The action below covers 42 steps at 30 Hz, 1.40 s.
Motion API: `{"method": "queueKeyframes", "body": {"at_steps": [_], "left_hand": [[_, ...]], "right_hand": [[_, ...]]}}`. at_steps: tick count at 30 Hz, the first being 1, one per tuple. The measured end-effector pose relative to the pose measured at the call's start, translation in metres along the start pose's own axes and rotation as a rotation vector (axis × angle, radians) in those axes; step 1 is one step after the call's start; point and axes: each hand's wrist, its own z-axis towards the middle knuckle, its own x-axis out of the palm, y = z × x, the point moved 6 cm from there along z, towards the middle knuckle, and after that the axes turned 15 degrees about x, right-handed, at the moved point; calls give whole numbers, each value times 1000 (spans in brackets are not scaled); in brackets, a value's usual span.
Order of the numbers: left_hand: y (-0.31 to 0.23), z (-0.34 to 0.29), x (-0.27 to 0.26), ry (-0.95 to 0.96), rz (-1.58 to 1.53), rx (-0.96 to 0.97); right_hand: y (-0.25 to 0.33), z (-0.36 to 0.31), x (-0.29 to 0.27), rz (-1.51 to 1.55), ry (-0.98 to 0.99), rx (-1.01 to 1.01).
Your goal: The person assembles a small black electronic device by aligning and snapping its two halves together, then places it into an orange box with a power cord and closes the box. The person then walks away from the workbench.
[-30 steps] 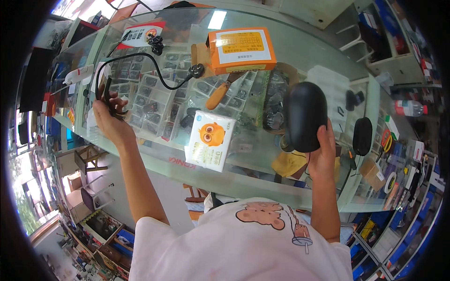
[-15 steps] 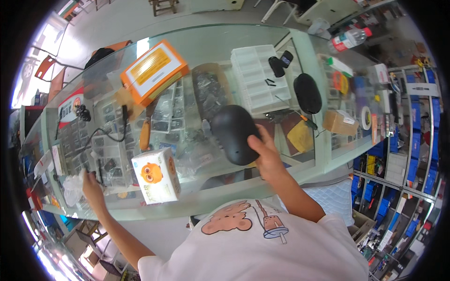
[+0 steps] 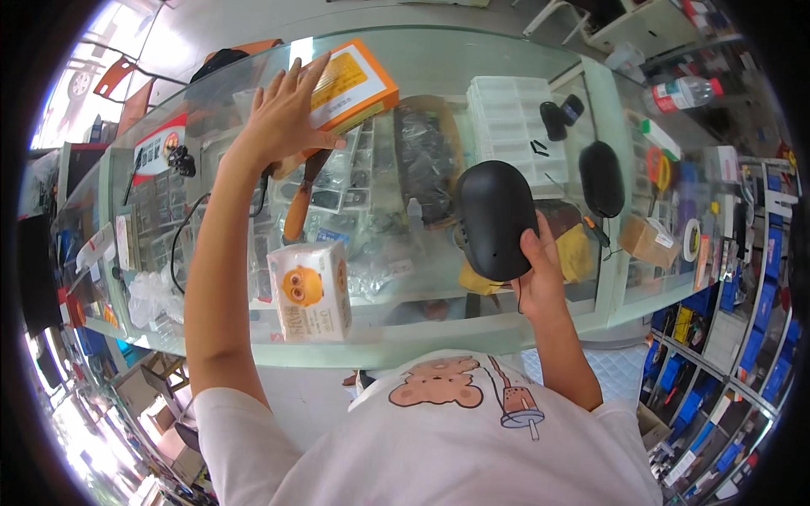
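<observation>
My right hand (image 3: 542, 257) grips a smooth black oval object (image 3: 496, 221), perhaps a hard case, by its lower right side above the glass counter. A thin dark cord seems to hang by the fingers. My left hand (image 3: 287, 114) reaches to the far left, fingers spread and thumb out, at the left end of an orange and white box (image 3: 354, 84). Whether it presses on the box I cannot tell. Below that hand lies a tool with an orange wooden handle (image 3: 297, 211). A tissue pack with an orange cartoon figure (image 3: 310, 293) stands nearer me.
On the glass counter (image 3: 405, 350) sit a white compartment tray (image 3: 509, 118), small black devices (image 3: 554, 122), another black oval case (image 3: 601, 179) and a small cardboard box (image 3: 650, 242). A plastic bottle (image 3: 685, 94) lies far right. Shelves with blue bins (image 3: 772, 253) stand at the right.
My left hand has moved from the near left, by the plastic bags and cable, up to the orange box, fingers now spread. The black oval object stays in my right hand. The view has shifted.
</observation>
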Motion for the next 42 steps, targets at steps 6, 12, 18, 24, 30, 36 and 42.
{"method": "queueKeyframes", "body": {"at_steps": [6,12,18,24,30,36,42], "left_hand": [[16,54,19,86,-50,-1],[-6,41,-82,-316,-1421,-133],[-118,-6,-64,-265,-2087,-540],[-222,-49,-6,-296,-2593,-589],[-293,-82,11,-343,-2613,-874],[-315,-123,20,-197,-2608,-810],[-251,-180,-11,-703,-1175,-506]], "right_hand": [[-4,-8,-30,46,-69,-62],[3,-18,-40,-31,-51,-130],[26,-43,-38,-118,83,-317],[60,-97,-14,-724,303,-667],[56,-109,-7,-1058,276,-663],[54,-109,-22,-877,346,-429],[50,-110,0,-837,358,-230]]}}
